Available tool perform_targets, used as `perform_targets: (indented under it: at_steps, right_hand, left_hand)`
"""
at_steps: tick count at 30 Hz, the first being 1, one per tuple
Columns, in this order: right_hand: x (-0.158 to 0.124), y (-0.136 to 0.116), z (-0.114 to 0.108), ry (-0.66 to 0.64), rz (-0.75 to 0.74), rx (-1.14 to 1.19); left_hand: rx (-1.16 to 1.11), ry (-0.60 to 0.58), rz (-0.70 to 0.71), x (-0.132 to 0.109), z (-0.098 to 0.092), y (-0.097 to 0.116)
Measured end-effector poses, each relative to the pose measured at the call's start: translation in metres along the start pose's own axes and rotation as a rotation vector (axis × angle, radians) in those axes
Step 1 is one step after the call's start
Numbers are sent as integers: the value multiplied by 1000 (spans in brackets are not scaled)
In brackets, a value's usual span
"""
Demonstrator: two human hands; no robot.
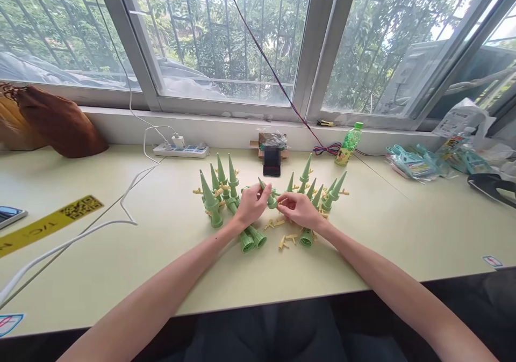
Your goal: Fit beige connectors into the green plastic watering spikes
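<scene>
My left hand (253, 205) is closed round a green plastic plant watering spike (272, 202), its pointed end up and its wide end towards my right hand. My right hand (300, 209) pinches a small yellow valve (279, 203) at the side of that spike; fingers hide most of it. Several green spikes with yellow valves stand in a left group (209, 198) and a right group (332, 193). Between my forearms lie loose green spikes (247, 242) with open threaded ends, one more spike (306, 238), and several loose yellow valves (282, 243).
Behind my hands a phone (271, 160) leans on a small box. A green-capped bottle (349, 144) stands right of it. At the back left is a power strip (181, 150); its white cable (129, 211) crosses the table. Plastic-wrapped packs (419, 163) lie far right.
</scene>
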State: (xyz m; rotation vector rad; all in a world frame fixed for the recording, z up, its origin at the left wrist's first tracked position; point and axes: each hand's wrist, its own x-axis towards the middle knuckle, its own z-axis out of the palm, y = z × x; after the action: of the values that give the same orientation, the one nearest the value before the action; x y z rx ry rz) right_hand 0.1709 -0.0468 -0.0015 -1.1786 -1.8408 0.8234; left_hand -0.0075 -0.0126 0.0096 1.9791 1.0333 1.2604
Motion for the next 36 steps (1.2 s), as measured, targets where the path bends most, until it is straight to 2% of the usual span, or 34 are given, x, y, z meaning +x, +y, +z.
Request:
perform_targets:
  at_steps: [5, 10, 14, 22, 36]
  right_hand:
    - [1, 2, 0, 126, -67, -42]
    - [1, 2, 0, 214, -117, 77]
    - [0, 1, 1, 198, -160, 131]
    - [-1, 1, 2, 144, -177, 60]
    - [-2, -2, 2, 139, -187, 38]
  left_hand:
    - [20, 11, -21, 0, 1, -4]
    - [47, 1, -22, 0, 3, -8]
    - [49, 3, -4, 0, 4, -8]
    - [-12, -19, 57, -1, 6, -7]
    - [5, -6, 44, -1, 6, -7]
